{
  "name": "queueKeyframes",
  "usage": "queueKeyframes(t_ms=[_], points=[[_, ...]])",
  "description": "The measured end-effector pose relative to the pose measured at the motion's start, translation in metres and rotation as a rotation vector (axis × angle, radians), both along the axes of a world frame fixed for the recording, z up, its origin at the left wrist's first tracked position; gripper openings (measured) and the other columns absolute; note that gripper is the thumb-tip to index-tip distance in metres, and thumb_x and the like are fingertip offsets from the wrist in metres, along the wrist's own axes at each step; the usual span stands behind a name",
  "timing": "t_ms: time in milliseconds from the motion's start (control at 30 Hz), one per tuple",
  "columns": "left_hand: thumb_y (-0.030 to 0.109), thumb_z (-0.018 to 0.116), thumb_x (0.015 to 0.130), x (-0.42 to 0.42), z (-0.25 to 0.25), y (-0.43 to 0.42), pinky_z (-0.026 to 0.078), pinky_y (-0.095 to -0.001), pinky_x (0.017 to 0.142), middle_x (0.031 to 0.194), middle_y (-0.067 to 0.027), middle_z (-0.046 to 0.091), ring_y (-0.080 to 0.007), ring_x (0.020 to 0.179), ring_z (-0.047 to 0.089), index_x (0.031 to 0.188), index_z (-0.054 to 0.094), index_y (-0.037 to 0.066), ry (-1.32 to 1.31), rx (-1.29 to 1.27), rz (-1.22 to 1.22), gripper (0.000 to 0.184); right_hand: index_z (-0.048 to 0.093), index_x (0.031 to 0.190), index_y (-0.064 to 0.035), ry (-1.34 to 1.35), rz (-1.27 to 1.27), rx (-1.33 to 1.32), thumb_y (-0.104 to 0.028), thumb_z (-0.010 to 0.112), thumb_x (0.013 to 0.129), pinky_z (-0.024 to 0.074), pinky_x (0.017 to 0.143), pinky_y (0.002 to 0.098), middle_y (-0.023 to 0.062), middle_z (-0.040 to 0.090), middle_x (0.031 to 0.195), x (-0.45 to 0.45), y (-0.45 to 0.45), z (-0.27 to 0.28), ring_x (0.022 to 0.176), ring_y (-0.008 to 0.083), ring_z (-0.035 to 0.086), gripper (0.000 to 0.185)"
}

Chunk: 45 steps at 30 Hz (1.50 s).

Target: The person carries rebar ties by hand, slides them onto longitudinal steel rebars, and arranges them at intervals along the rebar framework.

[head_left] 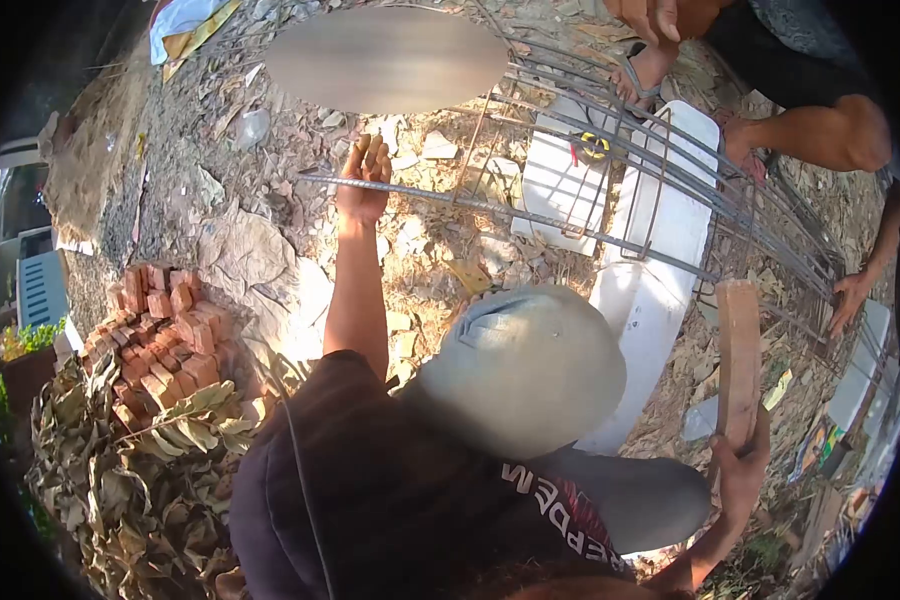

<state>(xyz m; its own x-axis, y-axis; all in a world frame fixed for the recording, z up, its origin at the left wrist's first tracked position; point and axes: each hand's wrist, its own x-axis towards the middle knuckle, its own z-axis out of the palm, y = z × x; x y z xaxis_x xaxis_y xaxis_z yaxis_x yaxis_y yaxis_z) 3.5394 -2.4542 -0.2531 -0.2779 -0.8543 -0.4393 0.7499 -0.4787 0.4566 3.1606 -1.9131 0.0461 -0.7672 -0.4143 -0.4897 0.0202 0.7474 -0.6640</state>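
My right hand comes up from the lower right, its fingers wrapped round the lower end of a short wooden board. The board stands out above my hand, and its far end reaches close to the rebar cage. My left hand is not in view. Directly before me crouches a co-worker in a pale cap and a dark shirt. That person's raised hand is at the end of a long steel bar of the cage.
White panels lie beneath the cage, with a yellow tape measure on one. Another person's bent knee is at upper right. A co-worker's hand touches the bars. Broken bricks and dry leaves are piled left.
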Motion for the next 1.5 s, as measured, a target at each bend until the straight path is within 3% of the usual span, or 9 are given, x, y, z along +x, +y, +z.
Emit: queueKeyframes(t_ms=[167,367,467,600,767,933,1100,1233,1500], points=[[0.034,0.052,0.109,0.008,-0.011,0.005,0.064,-0.0313,0.072,0.111,-0.0082,0.076,-0.0207,0.086,0.074,0.116,0.071,0.012,0.388,-0.047,-0.201,0.029,0.04,0.15,0.0076,-0.004,0.034,0.152,-0.006,0.074,0.083,0.051,0.089,0.0325,0.0137,0.066,0.117,0.025,-0.062,0.011,0.1,0.0166,0.062,0.077],[0.053,0.065,0.097,-0.031,-0.004,-0.02,0.059,-0.0419,0.1,0.135,-0.0201,0.066,-0.0266,0.115,0.07,0.13,0.069,0.006,0.817,-0.298,-0.303,0.057,0.044,0.146,0.0077,-0.143,0.033,-0.007,-0.015,0.074,0.089,0.0514,0.089,0.032,0.0162,0.066,0.119,0.051,-0.087,-0.021,0.102,0.0179,0.063,0.069],[0.061,0.068,0.092,-0.063,0.016,-0.017,0.035,-0.0536,0.123,0.162,-0.0243,0.036,-0.0388,0.15,0.035,0.153,0.046,0.005,1.053,-0.376,-0.343,0.086,0.046,0.143,0.0074,-0.211,-0.151,-0.078,-0.018,0.075,0.09,0.0522,0.09,0.0322,0.0155,0.066,0.118,0.076,-0.087,-0.033,0.102,0.018,0.064,0.066],[0.063,0.069,0.087,-0.087,0.057,-0.002,0.008,-0.0622,0.128,0.172,-0.0212,0.005,-0.0392,0.159,0.004,0.165,0.014,0.008,1.061,-0.359,-0.188,0.11,0.047,0.142,0.006,-0.166,-0.269,-0.214,-0.02,0.075,0.092,0.054,0.082,0.0312,0.0137,0.067,0.114,0.105,-0.075,-0.065,0.096,0.0152,0.064,0.063],[0.069,0.067,0.085,-0.093,0.063,-0.001,0.004,-0.061,0.128,0.17,-0.0275,-0.003,-0.0435,0.158,-0.001,0.164,0.001,0.0,1.027,-0.346,-0.17,0.124,0.053,0.126,0.0044,-0.179,-0.258,-0.077,-0.017,0.074,0.092,0.053,0.079,0.0318,0.0126,0.067,0.105,0.12,-0.085,-0.05,0.093,0.0146,0.062,0.045],[0.05,0.082,0.079,-0.091,0.067,-0.011,0.005,-0.0591,0.129,0.167,-0.0337,-0.006,-0.0464,0.157,-0.001,0.161,-0.001,-0.007,0.853,-0.411,-0.158,0.13,0.047,0.138,0.0086,-0.061,-0.294,-0.194,-0.015,0.072,0.093,0.0525,0.084,0.0312,0.0152,0.065,0.116,0.134,-0.079,-0.077,0.099,0.0178,0.063,0.056],[0.063,0.079,0.079,-0.089,0.071,-0.014,0.004,-0.0611,0.128,0.166,-0.0358,-0.001,-0.0468,0.157,0.001,0.16,0.006,-0.009,0.874,-0.368,-0.129,0.131,0.041,0.145,0.0108,-0.111,-0.293,-0.188,-0.012,0.07,0.094,0.0509,0.09,0.0313,0.0156,0.063,0.123,0.132,-0.078,-0.08,0.104,0.0191,0.062,0.063],[0.064,0.079,0.078,-0.091,0.078,-0.014,0.003,-0.0608,0.128,0.167,-0.035,0.0,-0.0461,0.157,0.001,0.161,0.005,-0.008,0.513,-0.528,-0.141,0.133,0.043,0.143,0.0091,-0.117,-0.31,-0.202,-0.011,0.069,0.094,0.0503,0.088,0.0309,0.0146,0.064,0.12,0.133,-0.079,-0.079,0.102,0.0178,0.061,0.059],[0.064,0.074,0.082,-0.088,0.074,-0.006,0.003,-0.062,0.128,0.168,-0.0309,-0.002,-0.0452,0.157,0.0,0.161,0.001,-0.006,0.712,-0.441,-0.16,0.129,0.047,0.14,0.0078,-0.053,-0.295,-0.19,-0.012,0.07,0.094,0.0493,0.088,0.0311,0.0137,0.064,0.118,0.136,-0.078,-0.08,0.102,0.0182,0.06,0.055]])
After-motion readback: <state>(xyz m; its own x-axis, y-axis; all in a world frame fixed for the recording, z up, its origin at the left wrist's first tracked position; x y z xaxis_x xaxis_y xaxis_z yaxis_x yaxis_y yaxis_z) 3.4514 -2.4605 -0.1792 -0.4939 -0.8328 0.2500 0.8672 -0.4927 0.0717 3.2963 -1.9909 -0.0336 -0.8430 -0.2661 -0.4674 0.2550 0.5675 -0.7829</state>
